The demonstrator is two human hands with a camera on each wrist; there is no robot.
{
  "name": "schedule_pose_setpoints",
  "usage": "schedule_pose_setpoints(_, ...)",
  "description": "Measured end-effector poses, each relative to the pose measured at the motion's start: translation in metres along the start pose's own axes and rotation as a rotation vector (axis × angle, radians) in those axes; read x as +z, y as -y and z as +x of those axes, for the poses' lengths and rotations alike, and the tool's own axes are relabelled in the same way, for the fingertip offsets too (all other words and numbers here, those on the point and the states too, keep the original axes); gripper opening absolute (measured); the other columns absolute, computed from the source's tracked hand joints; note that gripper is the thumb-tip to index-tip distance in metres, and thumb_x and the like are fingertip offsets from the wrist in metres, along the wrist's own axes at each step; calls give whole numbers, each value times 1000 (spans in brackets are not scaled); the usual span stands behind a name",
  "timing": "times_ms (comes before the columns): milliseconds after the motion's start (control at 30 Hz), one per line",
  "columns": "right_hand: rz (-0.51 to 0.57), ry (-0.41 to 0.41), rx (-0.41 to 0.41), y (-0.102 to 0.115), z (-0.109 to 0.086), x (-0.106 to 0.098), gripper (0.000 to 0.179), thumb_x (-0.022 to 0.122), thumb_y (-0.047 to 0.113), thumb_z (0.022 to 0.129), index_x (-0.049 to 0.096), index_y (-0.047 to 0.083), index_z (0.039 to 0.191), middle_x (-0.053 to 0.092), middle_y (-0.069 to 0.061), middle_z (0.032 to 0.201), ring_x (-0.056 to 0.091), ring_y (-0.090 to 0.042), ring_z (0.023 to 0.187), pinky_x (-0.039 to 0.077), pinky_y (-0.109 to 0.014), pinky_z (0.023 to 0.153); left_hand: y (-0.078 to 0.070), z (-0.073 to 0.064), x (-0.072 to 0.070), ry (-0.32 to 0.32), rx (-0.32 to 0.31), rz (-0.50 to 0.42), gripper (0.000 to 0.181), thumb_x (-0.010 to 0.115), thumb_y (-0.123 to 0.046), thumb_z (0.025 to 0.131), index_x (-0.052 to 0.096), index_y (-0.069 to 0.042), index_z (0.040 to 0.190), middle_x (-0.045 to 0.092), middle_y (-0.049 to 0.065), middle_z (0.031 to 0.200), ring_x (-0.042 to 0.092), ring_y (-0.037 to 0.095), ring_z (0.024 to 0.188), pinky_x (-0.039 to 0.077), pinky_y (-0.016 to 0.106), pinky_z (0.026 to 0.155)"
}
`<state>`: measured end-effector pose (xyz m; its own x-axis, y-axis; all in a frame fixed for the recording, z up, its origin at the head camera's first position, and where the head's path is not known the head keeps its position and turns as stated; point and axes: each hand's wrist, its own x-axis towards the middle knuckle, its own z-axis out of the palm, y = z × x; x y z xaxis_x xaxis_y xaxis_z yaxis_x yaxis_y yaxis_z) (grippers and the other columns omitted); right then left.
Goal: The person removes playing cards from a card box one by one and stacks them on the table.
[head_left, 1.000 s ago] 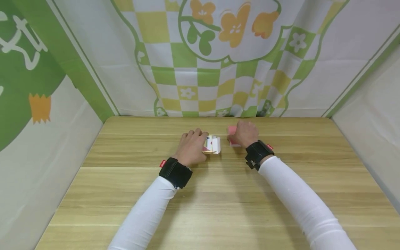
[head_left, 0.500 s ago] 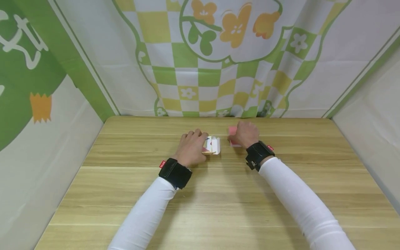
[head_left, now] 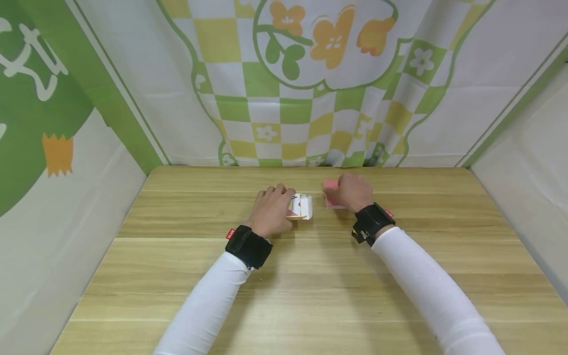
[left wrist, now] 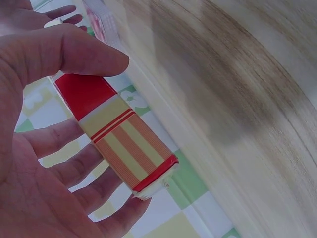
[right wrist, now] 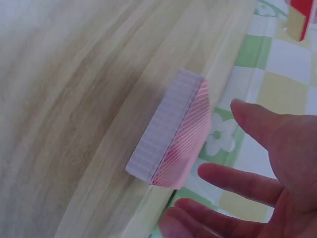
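Note:
My left hand (head_left: 271,211) grips a playing-card box (left wrist: 133,144), thumb on one side and fingers on the other. The box (head_left: 301,206) has its flap end open, facing right, and an ace shows on it in the head view. To its right a red-backed deck of playing cards (head_left: 331,195) lies as a neat stack on the table. My right hand (head_left: 355,191) is beside the deck. In the right wrist view its thumb and fingers (right wrist: 242,181) are spread and apart from the stacked cards (right wrist: 171,134).
The wooden table (head_left: 284,291) ends at the back against a checked, flowered curtain (head_left: 293,108). Fabric walls stand to the left (head_left: 88,197) and right (head_left: 528,172). Both wrists wear black straps (head_left: 249,246).
My right hand has let go of the deck and drawn slightly to the right, showing more of the red back. The left hand and card box have stayed in place.

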<state>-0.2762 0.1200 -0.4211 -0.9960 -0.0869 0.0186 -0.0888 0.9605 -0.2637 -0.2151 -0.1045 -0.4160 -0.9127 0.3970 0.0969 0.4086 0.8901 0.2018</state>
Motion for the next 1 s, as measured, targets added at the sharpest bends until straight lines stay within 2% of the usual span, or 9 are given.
schedule_pose_setpoints(67,35,-40,-41,1,-5,-2,46,57,57,79,67,12,83,64,-6,82,57,-24,68,41,-35,52,-1,0,0,0,-1,6,69,64,-16,59,50,-12,126,50,5,110,48,26,98,34,48,90)
schedule_pose_setpoints(167,110,-94,-152,7,-12,-2,36,61,47,80,70,14,92,66,-1,83,58,-19,69,42,-32,55,-2,0,-1,-1,-5,21,70,64,-17,59,49,-12,127,50,5,110,48,27,99,34,48,89)
schedule_pose_setpoints(300,298,-114,-344,21,-23,2,17,63,28,82,70,14,87,62,4,76,56,-11,66,43,-26,60,-2,1,-1,-5,-10,39,70,66,-18,58,50,-12,126,50,5,109,48,27,99,34,48,89)
schedule_pose_setpoints(400,422,-104,-415,30,-30,6,10,64,20,82,70,13,85,61,6,76,54,-9,66,43,-25,60,-3,1,0,-10,-11,43,71,67,-20,57,50,-12,125,50,4,108,48,26,98,35,48,89)
schedule_pose_setpoints(467,454,-93,-416,35,-34,8,8,65,19,81,69,14,85,60,7,76,54,-9,65,43,-24,60,-3,1,0,-13,-9,42,71,68,-20,57,50,-12,126,50,5,109,48,26,98,35,48,88)
schedule_pose_setpoints(600,450,-65,-385,40,-39,10,8,66,22,81,69,15,84,61,8,74,54,-8,64,43,-24,57,-5,1,-1,-12,-7,43,70,67,-20,59,50,-13,127,50,5,111,48,27,100,34,49,89)
schedule_pose_setpoints(833,442,-35,-347,39,-41,14,10,67,28,80,69,18,81,62,10,72,55,-7,61,42,-24,54,-10,2,-2,-6,-1,41,70,66,-21,61,49,-13,128,50,5,113,48,27,102,34,50,90)
schedule_pose_setpoints(1000,436,-25,-299,35,-39,16,14,68,31,79,66,18,72,59,10,67,53,-8,59,41,-25,53,-13,5,-2,-8,7,32,70,68,-21,61,49,-13,128,50,5,112,48,27,102,35,49,90)
